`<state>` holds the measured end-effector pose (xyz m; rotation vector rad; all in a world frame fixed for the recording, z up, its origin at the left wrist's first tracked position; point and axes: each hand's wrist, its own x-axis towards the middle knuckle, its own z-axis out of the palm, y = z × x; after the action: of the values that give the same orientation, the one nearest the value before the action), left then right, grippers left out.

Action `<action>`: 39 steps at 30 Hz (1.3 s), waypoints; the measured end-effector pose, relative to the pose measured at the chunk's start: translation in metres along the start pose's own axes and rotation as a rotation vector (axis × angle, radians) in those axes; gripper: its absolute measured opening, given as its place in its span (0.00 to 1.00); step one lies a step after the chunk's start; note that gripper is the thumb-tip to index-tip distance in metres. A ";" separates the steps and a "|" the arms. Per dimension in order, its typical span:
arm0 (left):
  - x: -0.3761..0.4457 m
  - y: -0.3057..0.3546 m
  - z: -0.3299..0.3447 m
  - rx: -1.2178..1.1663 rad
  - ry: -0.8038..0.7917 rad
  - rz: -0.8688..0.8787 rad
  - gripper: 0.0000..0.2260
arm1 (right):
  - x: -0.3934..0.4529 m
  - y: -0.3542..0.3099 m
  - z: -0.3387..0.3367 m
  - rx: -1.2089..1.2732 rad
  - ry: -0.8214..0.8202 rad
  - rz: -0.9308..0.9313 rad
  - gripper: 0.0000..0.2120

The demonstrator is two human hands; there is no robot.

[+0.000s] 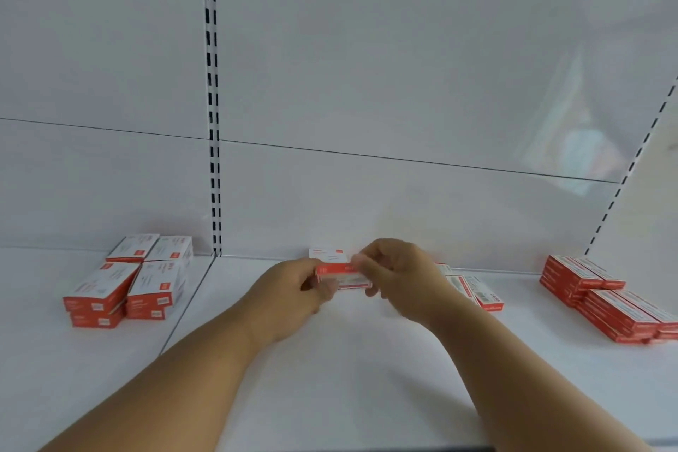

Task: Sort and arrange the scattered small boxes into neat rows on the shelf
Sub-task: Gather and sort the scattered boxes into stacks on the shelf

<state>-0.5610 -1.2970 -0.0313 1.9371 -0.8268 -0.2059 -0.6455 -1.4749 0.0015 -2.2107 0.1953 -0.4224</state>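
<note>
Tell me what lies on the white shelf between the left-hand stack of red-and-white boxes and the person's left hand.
Nothing: in the head view, only bare white shelf separates the stack of red-and-white boxes from the left hand.

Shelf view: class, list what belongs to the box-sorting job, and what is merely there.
Belongs to the job:
- held box, in left hand and right hand
- left stacks
- right stacks
- loose boxes
- shelf

Merely there:
- slotted upright
- back panel
</note>
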 end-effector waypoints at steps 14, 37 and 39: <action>0.001 0.001 0.001 -0.449 0.133 -0.163 0.05 | -0.005 0.034 -0.025 -0.815 0.079 0.040 0.17; -0.003 0.016 0.003 -0.436 0.043 -0.192 0.07 | -0.009 0.003 -0.008 1.014 0.054 0.596 0.17; -0.003 0.016 0.006 -0.495 0.036 -0.214 0.07 | -0.009 0.005 -0.006 0.958 -0.025 0.534 0.14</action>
<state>-0.5737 -1.3036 -0.0210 1.5497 -0.4840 -0.4580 -0.6564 -1.4800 -0.0012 -1.1595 0.4470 -0.1302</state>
